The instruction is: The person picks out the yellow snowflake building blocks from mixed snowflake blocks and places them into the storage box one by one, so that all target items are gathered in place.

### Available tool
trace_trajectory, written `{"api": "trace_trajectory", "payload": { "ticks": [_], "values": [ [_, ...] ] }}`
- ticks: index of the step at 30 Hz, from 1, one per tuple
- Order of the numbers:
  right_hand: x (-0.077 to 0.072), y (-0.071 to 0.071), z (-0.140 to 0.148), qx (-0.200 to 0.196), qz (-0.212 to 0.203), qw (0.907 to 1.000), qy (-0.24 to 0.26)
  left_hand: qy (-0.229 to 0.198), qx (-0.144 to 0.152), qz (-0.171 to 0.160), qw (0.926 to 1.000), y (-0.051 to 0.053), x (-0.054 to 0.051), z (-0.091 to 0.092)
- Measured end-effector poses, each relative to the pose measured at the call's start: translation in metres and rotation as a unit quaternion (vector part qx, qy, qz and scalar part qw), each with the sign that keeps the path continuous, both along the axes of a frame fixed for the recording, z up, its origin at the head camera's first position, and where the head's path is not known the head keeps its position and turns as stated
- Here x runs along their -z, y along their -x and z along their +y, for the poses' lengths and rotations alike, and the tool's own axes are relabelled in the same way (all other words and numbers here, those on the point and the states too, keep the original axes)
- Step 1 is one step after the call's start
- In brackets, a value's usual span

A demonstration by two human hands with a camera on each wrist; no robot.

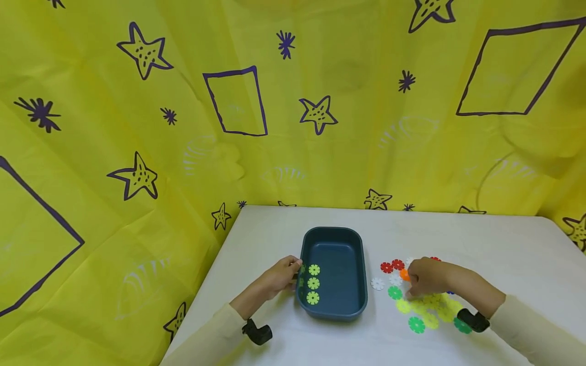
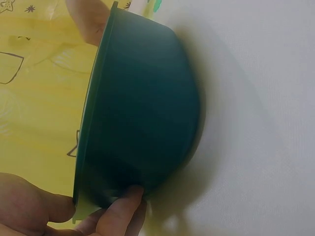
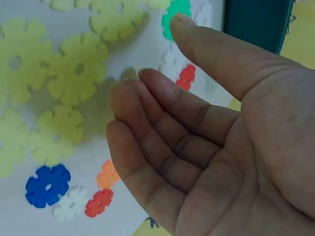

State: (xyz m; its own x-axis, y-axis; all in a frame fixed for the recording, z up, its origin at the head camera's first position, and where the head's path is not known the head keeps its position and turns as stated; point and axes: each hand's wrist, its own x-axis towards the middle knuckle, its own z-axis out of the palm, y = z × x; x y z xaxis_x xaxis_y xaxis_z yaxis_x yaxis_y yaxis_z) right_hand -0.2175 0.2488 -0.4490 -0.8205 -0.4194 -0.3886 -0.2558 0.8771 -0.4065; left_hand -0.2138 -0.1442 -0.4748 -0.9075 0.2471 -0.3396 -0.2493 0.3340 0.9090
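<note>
A dark teal plastic tub (image 1: pixel 336 284) stands on the white table. My left hand (image 1: pixel 281 277) grips its left rim, thumb at the edge and fingers against the outer wall (image 2: pixel 142 98). Inside, three yellow-green flower-shaped discs (image 1: pixel 313 283) lie in a column along the left side. To the tub's right, my right hand (image 1: pixel 428 277) hovers over a spread of loose flower discs. In the right wrist view its fingers (image 3: pixel 162 152) are loosely bent, the thumb stands apart, and nothing is between them. Yellow discs (image 3: pixel 91 54) lie just beyond the fingertips.
Around the yellow discs lie red discs (image 1: pixel 386 267), white discs (image 1: pixel 377 283), green discs (image 1: pixel 416 325), an orange disc (image 1: pixel 404 274) and a blue disc (image 3: pixel 56 178). A yellow patterned curtain (image 1: pixel 348 152) hangs behind and to the left of the table (image 1: pixel 274 223).
</note>
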Motion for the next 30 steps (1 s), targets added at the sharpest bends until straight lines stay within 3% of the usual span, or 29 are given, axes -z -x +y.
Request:
{"api": "trace_trajectory", "payload": {
  "ticks": [11, 18, 30],
  "values": [
    [0.012, -0.019, -0.024, 0.019, 0.040, 0.9990, 0.001, -0.009, 0.004, 0.005, 0.9999, 0.000, 0.000, -0.002],
    [0.014, -0.024, -0.028, 0.029, 0.029, 0.9991, 0.000, -0.005, 0.003, 0.005, 1.0000, -0.001, 0.000, 0.000],
    [0.022, -0.030, -0.024, 0.041, 0.011, 0.9983, 0.040, 0.000, 0.004, 0.004, 1.0000, -0.001, -0.001, 0.000]
  ]
}}
